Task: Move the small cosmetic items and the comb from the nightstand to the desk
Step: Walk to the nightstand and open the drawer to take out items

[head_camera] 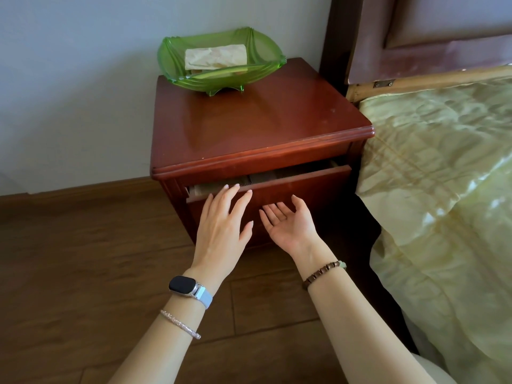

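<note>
Reddish-brown wooden nightstand (260, 115): its drawer (304, 187) stands barely ajar. Your left hand (221, 225) touches the drawer's top edge, grip spread; your right hand (291, 225) waits palm-up, grip spread and empty, probably to pull it wider. What looks like a pale comb (245, 184) lies inside.

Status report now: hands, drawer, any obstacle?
Left hand open, fingertips at drawer edge. Right hand open, palm up. Drawer barely ajar, contents mostly hidden. Nothing blocking.

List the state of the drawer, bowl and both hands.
drawer: ajar, narrow gap, contents unclear
green bowl: upright on nightstand top, holding a paper packet
left hand: open, palm down, fingertips at drawer's top edge
right hand: open, palm up, empty
</note>
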